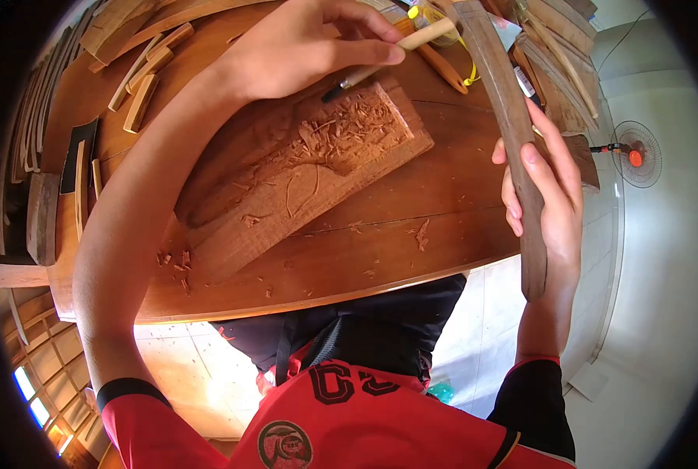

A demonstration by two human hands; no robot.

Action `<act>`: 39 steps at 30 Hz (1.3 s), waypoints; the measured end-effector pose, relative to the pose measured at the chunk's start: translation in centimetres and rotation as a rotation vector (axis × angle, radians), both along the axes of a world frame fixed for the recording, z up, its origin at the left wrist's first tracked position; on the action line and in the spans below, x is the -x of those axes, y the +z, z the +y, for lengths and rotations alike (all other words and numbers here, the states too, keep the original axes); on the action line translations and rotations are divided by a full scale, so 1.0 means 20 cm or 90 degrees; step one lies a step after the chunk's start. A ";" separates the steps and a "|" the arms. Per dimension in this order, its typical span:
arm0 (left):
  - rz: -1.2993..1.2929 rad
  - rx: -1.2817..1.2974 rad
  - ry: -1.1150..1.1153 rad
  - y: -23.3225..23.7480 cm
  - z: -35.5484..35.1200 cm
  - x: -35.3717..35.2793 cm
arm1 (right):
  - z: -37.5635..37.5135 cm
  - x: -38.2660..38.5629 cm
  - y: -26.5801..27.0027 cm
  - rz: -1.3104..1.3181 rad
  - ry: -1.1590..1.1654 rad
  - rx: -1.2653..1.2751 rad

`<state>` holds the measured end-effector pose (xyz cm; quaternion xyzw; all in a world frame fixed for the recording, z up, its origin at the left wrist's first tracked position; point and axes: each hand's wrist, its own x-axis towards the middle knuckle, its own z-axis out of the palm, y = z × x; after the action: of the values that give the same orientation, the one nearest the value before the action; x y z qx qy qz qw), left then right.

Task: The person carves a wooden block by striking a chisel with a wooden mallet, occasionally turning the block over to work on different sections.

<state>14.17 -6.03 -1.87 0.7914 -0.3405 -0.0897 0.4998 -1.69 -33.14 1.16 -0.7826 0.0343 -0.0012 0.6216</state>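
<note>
My left hand (310, 51) is closed around a wood chisel (428, 35) with a pale wooden handle, slanting down to the left. Its dark blade tip is over a reddish-brown carved wood block (263, 227), close to a heap of curled shavings (345, 133) in the carved hollow. On the right, my right hand (552, 180) grips a long dark wooden stick (509, 109), its fingers wrapped around the lower half. The stick's upper end overlaps the butt of the chisel handle in this view.
Small wood strips (147, 86) lie at the table's back left, beside stacked boards (32, 117). At the back, an orange-brown handled tool (442, 69) and a yellow-capped bottle (423, 14) sit near more planks (564, 47). A fan (635, 156) stands beyond the table's right side.
</note>
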 end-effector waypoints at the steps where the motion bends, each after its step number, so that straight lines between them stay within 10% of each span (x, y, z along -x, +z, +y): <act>1: 0.025 -0.025 -0.002 0.05 0.00 -0.01 | 0.00 0.00 0.00 -0.002 0.000 0.005; 39: 0.085 0.025 -0.019 -0.03 -0.02 -0.05 | -0.03 -0.02 -0.03 -0.062 -0.061 -0.006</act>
<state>15.11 -6.44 -2.44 0.7683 -0.3200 -0.1427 0.5356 -1.21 -33.66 0.47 -0.7763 0.0419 -0.0688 0.6252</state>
